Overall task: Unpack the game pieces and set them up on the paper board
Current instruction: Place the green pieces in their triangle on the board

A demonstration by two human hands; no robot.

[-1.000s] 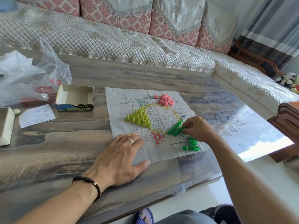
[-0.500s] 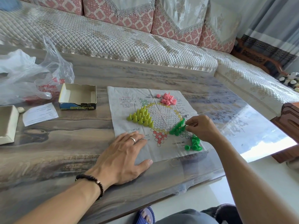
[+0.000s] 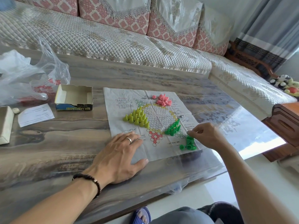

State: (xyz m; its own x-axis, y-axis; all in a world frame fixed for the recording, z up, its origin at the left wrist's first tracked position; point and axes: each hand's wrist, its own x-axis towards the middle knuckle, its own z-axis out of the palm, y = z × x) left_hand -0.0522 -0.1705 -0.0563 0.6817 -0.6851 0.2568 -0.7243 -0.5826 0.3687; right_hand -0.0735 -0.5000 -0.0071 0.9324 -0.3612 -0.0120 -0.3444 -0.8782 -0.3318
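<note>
Hands (image 3: 119, 152) flat, fingers (image 3: 191, 132) curled.

Quilted sofa (image 3: 113, 39) behind wooden table (image 3: 48, 151)

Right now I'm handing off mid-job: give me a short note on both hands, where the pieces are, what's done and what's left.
Left hand: flat, pressing the near left corner of the paper board.
Right hand: fingertips at the loose green pile; whether it has a grip on a piece is unclear.
Done: yellow pieces stand in a full triangle; some green pieces stand in a partial triangle.
Left: place the loose green pile, then the pink heap, unsorted at the far side.
The box lies open, left of the board.
</note>
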